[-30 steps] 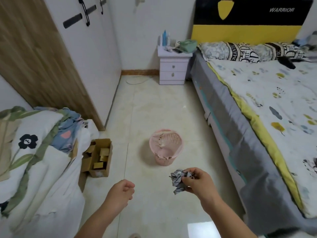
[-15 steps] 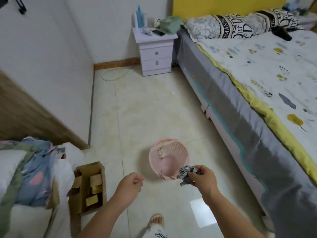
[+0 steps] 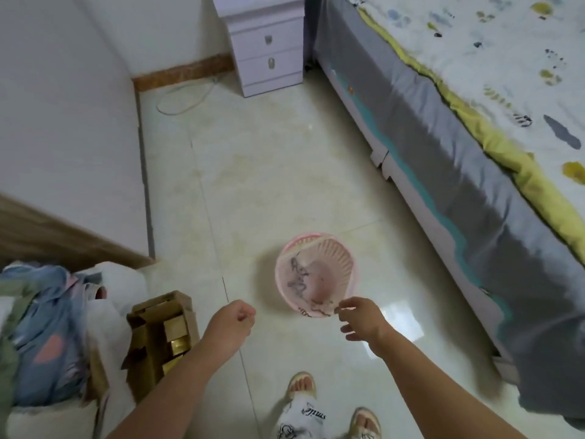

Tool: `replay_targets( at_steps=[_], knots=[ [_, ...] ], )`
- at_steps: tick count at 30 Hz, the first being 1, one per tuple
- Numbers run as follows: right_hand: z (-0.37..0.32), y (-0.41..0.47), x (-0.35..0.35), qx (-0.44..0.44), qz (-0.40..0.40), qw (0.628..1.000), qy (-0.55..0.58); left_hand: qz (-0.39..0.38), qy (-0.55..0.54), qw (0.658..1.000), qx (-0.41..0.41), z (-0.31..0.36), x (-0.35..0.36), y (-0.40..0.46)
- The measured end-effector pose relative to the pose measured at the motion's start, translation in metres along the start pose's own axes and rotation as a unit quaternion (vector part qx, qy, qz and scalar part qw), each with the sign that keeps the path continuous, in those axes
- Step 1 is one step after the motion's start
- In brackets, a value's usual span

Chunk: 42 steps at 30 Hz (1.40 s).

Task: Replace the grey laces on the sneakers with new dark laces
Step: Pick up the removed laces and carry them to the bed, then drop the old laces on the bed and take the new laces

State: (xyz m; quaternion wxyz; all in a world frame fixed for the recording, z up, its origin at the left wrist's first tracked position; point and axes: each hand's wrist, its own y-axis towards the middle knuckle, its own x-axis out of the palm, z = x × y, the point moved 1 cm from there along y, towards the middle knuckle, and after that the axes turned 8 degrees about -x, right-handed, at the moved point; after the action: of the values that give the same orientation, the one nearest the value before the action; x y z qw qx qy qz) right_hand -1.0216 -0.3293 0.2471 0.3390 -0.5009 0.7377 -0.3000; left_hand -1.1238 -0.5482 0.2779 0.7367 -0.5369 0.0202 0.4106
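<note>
the right hand [image 3: 362, 321], grip spread and empty, hovers at the near rim of the pink basket [image 3: 343, 264], grey laces [image 3: 297, 280] lying just beyond inside it; the curled, empty left hand [image 3: 232, 320] is farther off.

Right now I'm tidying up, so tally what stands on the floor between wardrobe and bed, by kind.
Pink bin: 1
Cardboard box: 1
White nightstand: 1
Loose white cable: 1
Total: 4

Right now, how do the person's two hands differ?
The left hand is curled into a loose fist, while the right hand has its fingers spread. The right reaches over the pink basket; the left hangs beside it over the floor. Both hold nothing.
</note>
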Motion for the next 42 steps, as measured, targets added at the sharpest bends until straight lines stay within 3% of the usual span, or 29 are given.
replay_targets(
  at_steps=[14,21,28,32,42],
  knots=[
    [0.038,-0.100,-0.142,-0.042,0.096,0.984,-0.144,-0.065,0.122,0.979,0.149,0.124,0.090,-0.038],
    [0.087,-0.153,-0.265,-0.051,0.142,0.980,-0.127,-0.071,0.298,0.908,0.287,0.201,0.197,-0.090],
    [0.147,-0.196,-0.401,0.000,0.168,0.974,-0.153,-0.120,0.328,0.875,0.336,0.267,0.338,-0.159],
    [0.182,-0.213,-0.461,0.020,0.226,0.966,-0.127,-0.168,0.343,0.852,0.358,0.295,0.405,-0.188],
    [0.205,-0.166,-0.581,0.072,0.273,0.957,-0.068,-0.206,0.422,0.797,0.380,0.409,0.520,-0.163]
  ],
)
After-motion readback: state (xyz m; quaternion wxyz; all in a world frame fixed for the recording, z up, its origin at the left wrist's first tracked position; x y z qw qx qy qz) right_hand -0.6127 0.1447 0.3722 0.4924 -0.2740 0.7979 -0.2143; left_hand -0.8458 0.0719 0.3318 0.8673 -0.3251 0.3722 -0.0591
